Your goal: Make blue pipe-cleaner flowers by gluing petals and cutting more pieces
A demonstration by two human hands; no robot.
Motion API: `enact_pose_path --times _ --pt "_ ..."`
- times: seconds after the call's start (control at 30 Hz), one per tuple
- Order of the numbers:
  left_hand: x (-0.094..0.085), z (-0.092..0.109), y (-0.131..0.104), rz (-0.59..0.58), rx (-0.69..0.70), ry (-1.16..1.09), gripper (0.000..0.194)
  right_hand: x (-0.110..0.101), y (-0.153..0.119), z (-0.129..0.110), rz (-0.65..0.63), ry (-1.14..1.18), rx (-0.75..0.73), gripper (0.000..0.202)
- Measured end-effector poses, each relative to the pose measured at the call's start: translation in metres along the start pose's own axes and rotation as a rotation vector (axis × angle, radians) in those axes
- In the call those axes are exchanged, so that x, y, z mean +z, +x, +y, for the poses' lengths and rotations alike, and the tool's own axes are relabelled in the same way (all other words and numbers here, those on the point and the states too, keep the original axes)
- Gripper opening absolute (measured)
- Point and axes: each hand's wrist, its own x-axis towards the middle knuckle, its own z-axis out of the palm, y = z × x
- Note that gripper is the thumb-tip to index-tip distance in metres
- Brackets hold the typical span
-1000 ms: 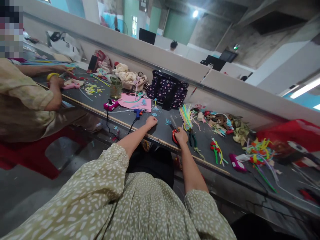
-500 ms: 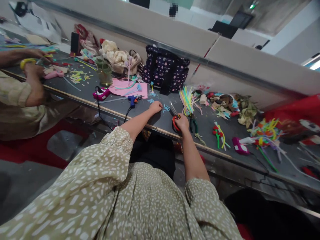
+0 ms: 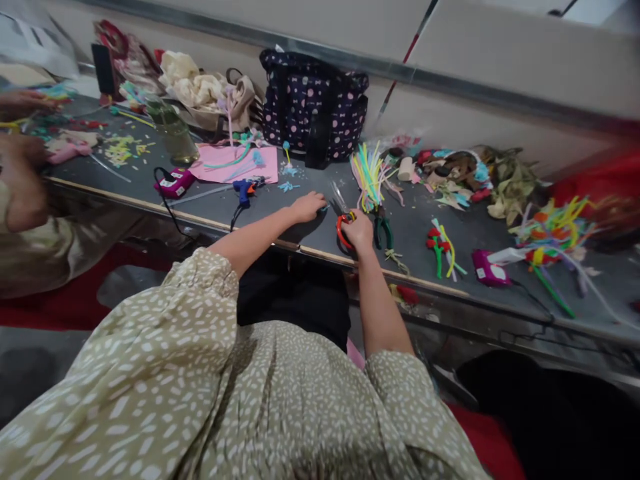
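My left hand [image 3: 309,207] is low over the dark tabletop, its fingers bent down and closed over short blue pipe-cleaner pieces [image 3: 324,209]; only a little blue shows by the fingertips. Close to its right, my right hand [image 3: 361,231] grips scissors [image 3: 344,230] by their orange handles, with the blades [image 3: 339,196] pointing away from me. Beyond my left hand lie more blue pieces [image 3: 289,187] and a small blue-topped yellow stem [image 3: 287,153]. Green-handled pliers [image 3: 384,232] rest beside my right hand, below a bundle of yellow, white and green pipe cleaners [image 3: 370,175].
A blue glue gun [image 3: 243,191], pink sheet [image 3: 207,170] and glass jar [image 3: 176,138] are to the left. A dotted bag [image 3: 314,110] stands behind. Rightward are red and green pipe cleaners [image 3: 440,247] and a magenta box [image 3: 490,268]. A co-worker's hand [image 3: 23,150] is far left.
My left hand has moved right, onto the blue pieces that lay loose between my hands. My right hand still holds the scissors. The view has tilted down.
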Motion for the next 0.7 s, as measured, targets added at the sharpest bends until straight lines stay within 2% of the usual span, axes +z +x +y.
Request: enact_pose_path --times 0.17,0.27,0.37,0.43,0.5,0.6,0.7 --pt "-0.003 0.007 -0.041 0.042 0.099 -0.108 0.058 0.001 -0.007 -0.003 0.038 -0.05 -0.042 0.034" --pt "-0.003 0.009 -0.062 0.181 0.07 -0.211 0.058 0.007 -0.01 -0.003 0.072 -0.082 -0.051 0.032" --pt "0.003 0.007 -0.075 0.337 -0.05 -0.326 0.056 0.013 -0.011 -0.002 0.111 -0.086 -0.067 0.033" --pt "0.01 0.004 -0.079 0.405 -0.174 -0.392 0.053 0.015 -0.01 -0.001 0.123 -0.083 -0.074 0.034" --pt "0.016 0.002 -0.079 0.407 -0.224 -0.432 0.05 0.015 -0.01 0.0 0.116 -0.084 -0.072 0.034" --pt "0.021 0.006 -0.073 0.392 -0.18 -0.403 0.051 0.013 -0.009 0.0 0.098 -0.089 -0.061 0.033" --pt "0.021 0.019 -0.062 0.362 -0.083 -0.309 0.049 0.012 -0.011 -0.001 0.094 -0.083 -0.064 0.034"
